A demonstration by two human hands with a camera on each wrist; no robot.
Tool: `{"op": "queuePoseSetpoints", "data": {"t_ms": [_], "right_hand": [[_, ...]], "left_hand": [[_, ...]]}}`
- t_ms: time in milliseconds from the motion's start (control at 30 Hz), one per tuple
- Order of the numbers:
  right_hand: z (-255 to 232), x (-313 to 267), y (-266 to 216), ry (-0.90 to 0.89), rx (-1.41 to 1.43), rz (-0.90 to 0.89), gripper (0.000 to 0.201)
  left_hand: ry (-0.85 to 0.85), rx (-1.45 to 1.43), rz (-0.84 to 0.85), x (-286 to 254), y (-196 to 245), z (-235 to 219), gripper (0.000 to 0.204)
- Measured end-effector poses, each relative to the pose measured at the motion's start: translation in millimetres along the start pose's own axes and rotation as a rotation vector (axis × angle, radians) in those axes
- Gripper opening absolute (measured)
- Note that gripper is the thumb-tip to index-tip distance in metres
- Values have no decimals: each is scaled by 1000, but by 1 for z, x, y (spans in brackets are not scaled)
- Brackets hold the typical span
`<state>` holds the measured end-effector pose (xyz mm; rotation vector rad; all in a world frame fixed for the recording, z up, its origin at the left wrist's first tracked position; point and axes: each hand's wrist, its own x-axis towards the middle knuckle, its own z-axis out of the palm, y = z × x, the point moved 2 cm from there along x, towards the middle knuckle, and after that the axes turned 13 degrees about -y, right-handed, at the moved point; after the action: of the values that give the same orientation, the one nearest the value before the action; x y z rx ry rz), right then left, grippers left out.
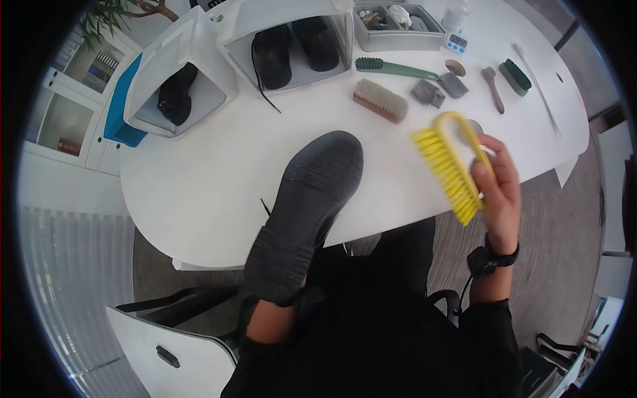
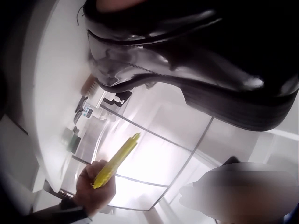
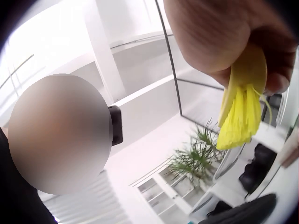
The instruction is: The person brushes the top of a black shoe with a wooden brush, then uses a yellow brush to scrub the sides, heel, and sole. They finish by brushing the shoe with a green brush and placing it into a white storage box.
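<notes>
A black leather shoe point(image 1: 305, 199) is held up over the table's near edge, its ridged sole facing the head camera. Its glossy side fills the top of the left wrist view. My left hand point(image 2: 120, 4) holds it from behind; in the head view the shoe hides that hand, and only a strip of skin shows in the left wrist view. My right hand point(image 1: 503, 189) grips a yellow scrub brush point(image 1: 451, 166) by its looped handle. The brush is to the right of the shoe and apart from it, bristles turned toward the shoe.
On the white table point(image 1: 192, 192) stand two clear-fronted shoe boxes point(image 1: 229, 46) with black shoes inside. Farther right lie a wooden brush point(image 1: 380, 101), a green long-handled brush point(image 1: 398, 68), grey blocks point(image 1: 430, 93), a small brush point(image 1: 492, 89), a green brush point(image 1: 515, 77) and a metal tin point(image 1: 399, 41).
</notes>
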<state>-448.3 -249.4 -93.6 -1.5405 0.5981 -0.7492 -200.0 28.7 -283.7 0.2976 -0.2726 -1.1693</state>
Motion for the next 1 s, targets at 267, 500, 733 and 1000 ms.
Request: {"op": "queuePoseSetpoints", "data": {"t_ms": [267,500,733,1000], "right_hand": [[51,-12,6,-345,-105,-5,41],[29,-26,14,-282,28,88,52],[37,-37,36,-292,63,78,29],[72,-15,18,-250,44,170,31]], "left_hand": [[-122,1212,115,25,-11,18,50],[-97,1819,-195,54,6,67,41],[-148,2257,1,50,-19,98,41],[-69,2288,-74,40,-34,107,43]]}}
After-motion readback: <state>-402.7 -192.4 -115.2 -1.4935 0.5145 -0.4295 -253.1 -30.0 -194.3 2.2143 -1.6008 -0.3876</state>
